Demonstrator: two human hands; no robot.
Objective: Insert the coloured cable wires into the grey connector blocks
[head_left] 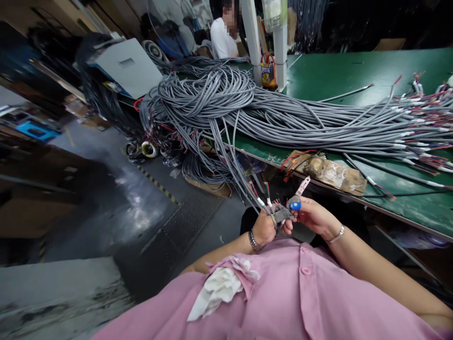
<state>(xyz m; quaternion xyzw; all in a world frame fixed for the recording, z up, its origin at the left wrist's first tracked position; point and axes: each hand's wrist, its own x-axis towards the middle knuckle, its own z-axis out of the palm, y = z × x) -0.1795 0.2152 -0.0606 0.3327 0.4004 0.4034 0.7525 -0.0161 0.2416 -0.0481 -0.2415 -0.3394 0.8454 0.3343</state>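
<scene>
My left hand (266, 227) is closed around the ends of several grey cables (247, 186) that hang down from the bench, their coloured wire tips sticking up past my fingers. My right hand (313, 217) is closed in a pinch just to the right, touching the same cable ends, and holds a small tool with a pale pink handle (303, 186); a blue cap covers one fingertip (295, 206). Both hands sit close in front of my pink shirt, below the bench edge.
A large heap of grey cables (226, 101) covers the green bench (354, 71), with stripped coloured ends at the right (424, 118). A taped brown block (329, 172) lies at the bench edge. A person in white (222, 38) sits beyond. More cable coils lie on the floor (201, 170).
</scene>
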